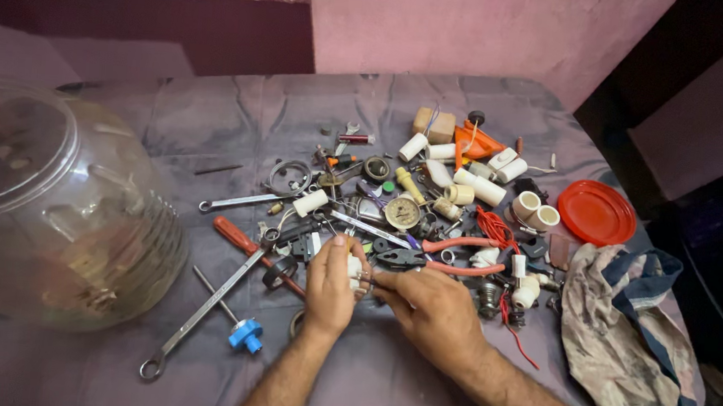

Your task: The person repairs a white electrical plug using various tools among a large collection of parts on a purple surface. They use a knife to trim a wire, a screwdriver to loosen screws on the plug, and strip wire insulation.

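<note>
My left hand grips a small white plastic part between thumb and fingers. My right hand meets it from the right, its fingertips pinching the same small part. Both hands hover low over a grey cloth-covered table at the near edge of a scattered heap of small hardware. Orange-handled pliers lie just beyond my right hand. A red-handled screwdriver lies to the left of my left hand.
A large clear plastic jar lies on its side at the left. A long spanner and a blue-tipped rod lie near it. A red lid and a crumpled cloth sit at the right. White tubes, a round gauge and red wire fill the middle.
</note>
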